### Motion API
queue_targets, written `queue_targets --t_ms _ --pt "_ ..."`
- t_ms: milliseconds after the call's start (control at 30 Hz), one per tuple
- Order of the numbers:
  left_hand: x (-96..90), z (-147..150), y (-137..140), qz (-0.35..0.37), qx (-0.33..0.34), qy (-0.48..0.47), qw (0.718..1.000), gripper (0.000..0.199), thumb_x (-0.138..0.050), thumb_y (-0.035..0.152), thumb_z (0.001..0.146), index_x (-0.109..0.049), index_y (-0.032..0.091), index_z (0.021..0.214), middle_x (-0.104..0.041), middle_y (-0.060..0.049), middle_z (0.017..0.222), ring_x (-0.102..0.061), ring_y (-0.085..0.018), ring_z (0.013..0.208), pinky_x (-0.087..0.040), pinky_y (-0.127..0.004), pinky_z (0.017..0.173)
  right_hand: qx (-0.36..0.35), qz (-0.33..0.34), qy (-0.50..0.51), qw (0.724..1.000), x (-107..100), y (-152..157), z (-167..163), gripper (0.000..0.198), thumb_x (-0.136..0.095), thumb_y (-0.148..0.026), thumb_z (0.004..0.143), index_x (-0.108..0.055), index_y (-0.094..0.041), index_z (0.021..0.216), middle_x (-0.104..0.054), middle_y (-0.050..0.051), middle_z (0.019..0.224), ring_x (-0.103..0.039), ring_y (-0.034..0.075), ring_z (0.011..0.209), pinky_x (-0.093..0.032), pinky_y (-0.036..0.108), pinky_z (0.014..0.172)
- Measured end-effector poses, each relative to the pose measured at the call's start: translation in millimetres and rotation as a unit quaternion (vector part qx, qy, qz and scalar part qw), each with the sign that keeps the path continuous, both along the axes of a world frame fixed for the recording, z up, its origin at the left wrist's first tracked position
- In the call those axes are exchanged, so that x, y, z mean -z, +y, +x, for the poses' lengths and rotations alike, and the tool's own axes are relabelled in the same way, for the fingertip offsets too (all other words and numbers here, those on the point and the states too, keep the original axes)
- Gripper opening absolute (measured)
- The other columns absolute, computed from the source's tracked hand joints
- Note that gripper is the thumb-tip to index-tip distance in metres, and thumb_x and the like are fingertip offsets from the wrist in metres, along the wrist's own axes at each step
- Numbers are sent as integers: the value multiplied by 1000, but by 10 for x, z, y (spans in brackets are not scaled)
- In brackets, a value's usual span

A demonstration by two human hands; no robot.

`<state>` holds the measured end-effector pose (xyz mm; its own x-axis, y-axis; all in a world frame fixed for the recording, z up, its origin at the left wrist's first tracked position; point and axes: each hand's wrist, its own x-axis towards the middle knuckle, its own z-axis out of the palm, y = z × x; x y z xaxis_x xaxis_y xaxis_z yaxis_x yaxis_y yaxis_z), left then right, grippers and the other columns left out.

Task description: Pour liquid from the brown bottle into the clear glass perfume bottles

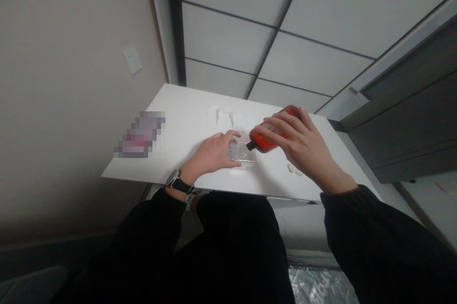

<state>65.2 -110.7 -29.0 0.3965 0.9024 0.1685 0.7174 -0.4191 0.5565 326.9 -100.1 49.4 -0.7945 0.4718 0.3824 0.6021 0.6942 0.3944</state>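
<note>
My right hand (298,140) is wrapped round a red-orange bottle (263,143) with a pale label. The bottle is tilted, its black neck (250,146) pointing down to the left, right over a clear plastic container (249,155). Whether liquid is flowing from it, I cannot tell. With thumb and fingers on either side, my left hand (216,152) grips the container's left end on the white table (185,121). A black-strapped watch (178,182) is on my left wrist.
White, slender objects (225,116) lie behind the container, too faint to name. Small pale pieces (294,169) are near the front edge, below my right hand. A blurred-out pinkish item (141,136) lies at the table's left. A wall (89,80) borders the left side; a panelled partition (224,40) stands behind.
</note>
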Motion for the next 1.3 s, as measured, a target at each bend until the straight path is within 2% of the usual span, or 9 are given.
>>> queue_targets --t_ms 367,767,1067,1300 --pt "11 -17 13 1 20 -22 1000 75 -86 48 78 -51 25 140 -70 -13 130 -66 -35 121 -53 -47 100 -11 5 -25 1000 -69 -8 -51 67 -55 4 92 -56 -27 151 -68 10 144 -58 32 138 -38 69 124" --pt "10 -32 26 10 36 -27 999 65 -81 52 83 -53 25 134 -70 -12 129 -65 -34 120 -52 -49 101 -27 75 -104 991 -231 -12 -178 54 -58 -1 94 -62 -29 140 -69 4 136 -58 25 133 -43 59 123" --pt "-48 -46 14 5 55 -36 998 61 -77 49 84 -53 23 133 -68 -13 134 -63 -33 124 -50 -51 106 -46 24 -84 995 -301 -47 -240 57 -65 1 91 -64 -28 140 -70 4 135 -58 25 131 -38 59 126" --pt "-64 -89 41 -2 82 -36 996 57 -74 46 87 -53 21 134 -68 -15 134 -63 -34 126 -49 -51 109 -35 78 -139 987 -360 -57 -304 46 -64 -3 94 -68 -30 132 -73 0 126 -62 22 125 -42 56 124"
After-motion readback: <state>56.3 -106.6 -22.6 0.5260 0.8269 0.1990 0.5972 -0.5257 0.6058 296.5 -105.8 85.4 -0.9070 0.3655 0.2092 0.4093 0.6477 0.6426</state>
